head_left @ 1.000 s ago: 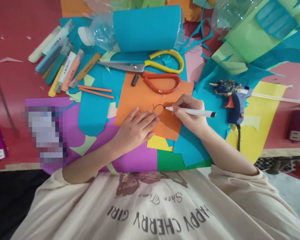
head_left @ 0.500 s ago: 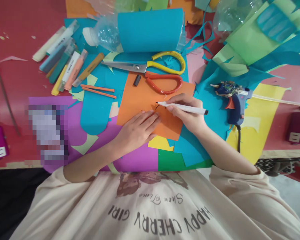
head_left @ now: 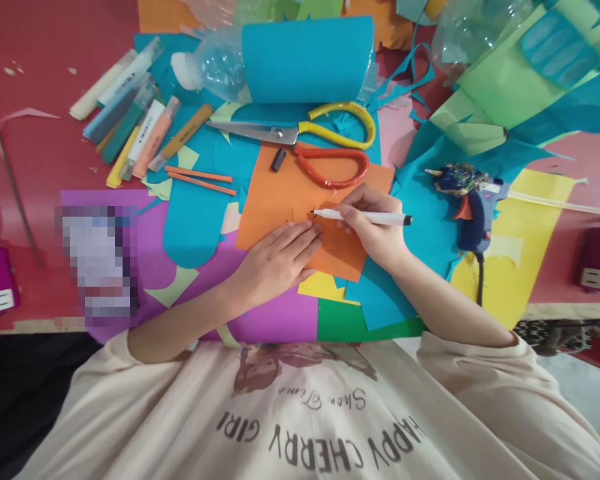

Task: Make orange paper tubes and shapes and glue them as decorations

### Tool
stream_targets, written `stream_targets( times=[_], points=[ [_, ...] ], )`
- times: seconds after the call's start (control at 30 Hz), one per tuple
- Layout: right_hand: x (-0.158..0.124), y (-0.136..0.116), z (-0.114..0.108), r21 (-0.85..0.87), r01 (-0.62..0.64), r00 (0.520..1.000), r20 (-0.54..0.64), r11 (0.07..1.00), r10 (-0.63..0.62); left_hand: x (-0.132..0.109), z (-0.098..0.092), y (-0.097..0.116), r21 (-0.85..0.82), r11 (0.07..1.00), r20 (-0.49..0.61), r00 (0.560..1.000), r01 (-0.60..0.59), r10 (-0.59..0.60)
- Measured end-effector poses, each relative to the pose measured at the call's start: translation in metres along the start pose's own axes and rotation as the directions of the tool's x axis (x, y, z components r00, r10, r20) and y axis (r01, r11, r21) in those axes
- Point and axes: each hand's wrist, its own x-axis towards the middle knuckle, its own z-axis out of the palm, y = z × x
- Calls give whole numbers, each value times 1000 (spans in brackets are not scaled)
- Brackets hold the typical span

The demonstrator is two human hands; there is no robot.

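Note:
An orange sheet of paper (head_left: 270, 193) lies in front of me, bearing a few thin dark marks. My left hand (head_left: 280, 257) rests flat on its lower left part, fingers stretched out. In my right hand (head_left: 377, 223) is a white marker (head_left: 375, 217), its dark tip at the paper just beyond my left fingertips. The marker's black end points right. Scissors (head_left: 285, 135) with one yellow and one red handle lie across the sheet's far edge. Beside them sits a small black marker cap (head_left: 279, 160).
A plastic bottle wrapped in blue paper (head_left: 307, 60) lies at the back. Several markers (head_left: 150, 137) and two thin orange strips (head_left: 200, 180) are on the left, near a blurred-out phone (head_left: 100, 260). A blue glue gun (head_left: 475, 207) with its cord lies right. Coloured paper scraps cover the table.
The marker has turned to lie more level, and its tip has dropped slightly in view. My left hand stays on the paper. The whole view has shifted a little.

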Motion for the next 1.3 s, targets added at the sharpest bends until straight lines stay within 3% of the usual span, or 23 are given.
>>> stream_targets(
  times=[0.53,0.77,1.07,1.3],
  points=[
    [-2,2,-2,-126,59,998,4,990,-59,0,-1,0,7,1000,4,1000,8,-8],
    [-3,2,0,-40,82,987,-132,996,-86,-1,-2,1,4,1000,31,999,9,-9],
    [-8,-2,7,-113,89,990,119,990,-76,-2,-2,3,28,999,17,1000,21,-21],
    [-8,-1,8,-145,82,987,150,986,-60,-3,-1,3,-10,1000,34,999,21,-21]
  ],
)
